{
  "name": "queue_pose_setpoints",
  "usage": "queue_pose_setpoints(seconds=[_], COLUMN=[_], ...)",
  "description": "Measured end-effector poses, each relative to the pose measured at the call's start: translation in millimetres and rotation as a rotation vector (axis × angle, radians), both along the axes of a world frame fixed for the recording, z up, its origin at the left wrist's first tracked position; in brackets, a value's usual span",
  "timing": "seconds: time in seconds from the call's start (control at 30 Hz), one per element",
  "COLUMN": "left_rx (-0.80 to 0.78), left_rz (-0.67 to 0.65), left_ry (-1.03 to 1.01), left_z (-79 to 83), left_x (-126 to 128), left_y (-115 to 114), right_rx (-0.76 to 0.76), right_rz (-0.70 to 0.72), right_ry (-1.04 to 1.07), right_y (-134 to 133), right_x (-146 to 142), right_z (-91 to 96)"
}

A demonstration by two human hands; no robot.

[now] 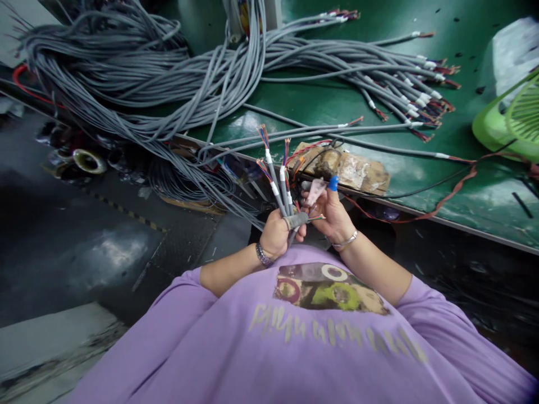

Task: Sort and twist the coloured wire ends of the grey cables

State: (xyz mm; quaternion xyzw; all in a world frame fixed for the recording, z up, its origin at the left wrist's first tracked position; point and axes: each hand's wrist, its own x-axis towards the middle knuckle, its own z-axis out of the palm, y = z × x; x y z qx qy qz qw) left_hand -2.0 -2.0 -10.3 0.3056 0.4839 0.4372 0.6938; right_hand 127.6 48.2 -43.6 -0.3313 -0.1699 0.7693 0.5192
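Observation:
Close to my body, my left hand [275,233] is closed around several grey cables [283,182]. Their stripped ends fan upward, with white bands and thin red and blue wires [263,136]. A worn grey wrap [297,220] covers the left thumb. Just to the right, my right hand [334,217] has its fingers curled together beside short coloured wires [316,217]; what they pinch is hard to make out. One right fingertip carries a blue cover [333,183], another a loose pinkish-white wrap [315,192].
A large bundle of grey cables [168,84] lies across the green table [421,185], partly hanging over its edge. Behind my hands is a taped brown block [357,171]. A green fan [501,123] stands at right, with a twisted reddish cord [457,193] nearby.

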Motion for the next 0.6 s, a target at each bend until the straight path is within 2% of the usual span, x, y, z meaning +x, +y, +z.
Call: queue_pose_setpoints(seconds=[0.17, 0.33, 0.43, 0.6], left_rx=[0.049, 0.070, 0.067, 0.019], left_rz=[0.037, 0.093, 0.104, 0.117], left_ry=[-0.028, -0.013, 0.002, 0.027], left_z=[1.1, 3.3, 4.1, 5.0], left_x=[-4.0, -2.2, 0.7, 3.9], left_y=[-6.0, -1.8, 2.1, 4.1], right_rx=[0.028, -0.014, 0.007, -0.037], right_rz=[0.097, 0.014, -0.028, -0.028], right_ry=[-0.026, -0.101, -0.121, -0.031], right_y=[-2.6, -3.5, -3.7, -0.1], right_x=[8.1, 7.1, 4.9, 3.5], right_z=[9.6, 21.6, 20.1, 12.8])
